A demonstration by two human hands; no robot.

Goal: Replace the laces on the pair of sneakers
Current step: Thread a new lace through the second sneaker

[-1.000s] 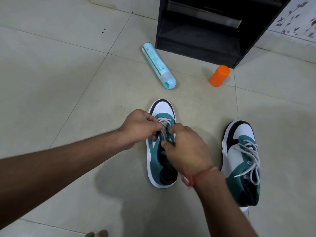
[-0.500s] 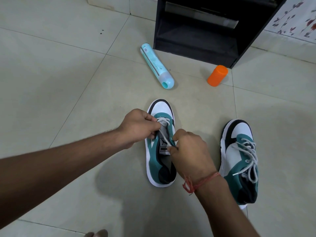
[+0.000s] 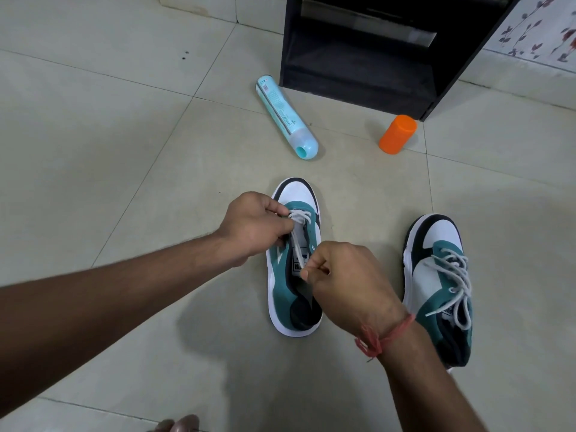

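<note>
- A pale tiled floor (image 3: 93, 151) with thin grout lines fills the view; a black cabinet (image 3: 374, 57) stands at the far side, its top cut off by the frame, and a flower-patterned wall (image 3: 542, 29) shows in the far right corner.
- A light-blue bottle (image 3: 285, 118) lies on its side near the cabinet; an orange cap (image 3: 397, 134) lies just off the cabinet's corner.
- The left sneaker (image 3: 293, 257), teal, white and black, sits on the floor mid-view, toe pointing away.
- The left hand (image 3: 255, 226) rests on its front, fingers closed on the grey lace (image 3: 297, 241) near the lowest eyelets.
- The right hand (image 3: 346, 282) is over the tongue, fingers pinched shut on the lace's other end, which runs taut between the hands. A red thread (image 3: 385, 336) circles that wrist.
- The right sneaker (image 3: 436, 285) stands well apart to the right, fully laced, its heel partly hidden by the right forearm.
- The tongue label is too small to read; the right hand hides the left sneaker's inner side.
- Toes (image 3: 177, 425) poke in at the bottom edge, cut off.
</note>
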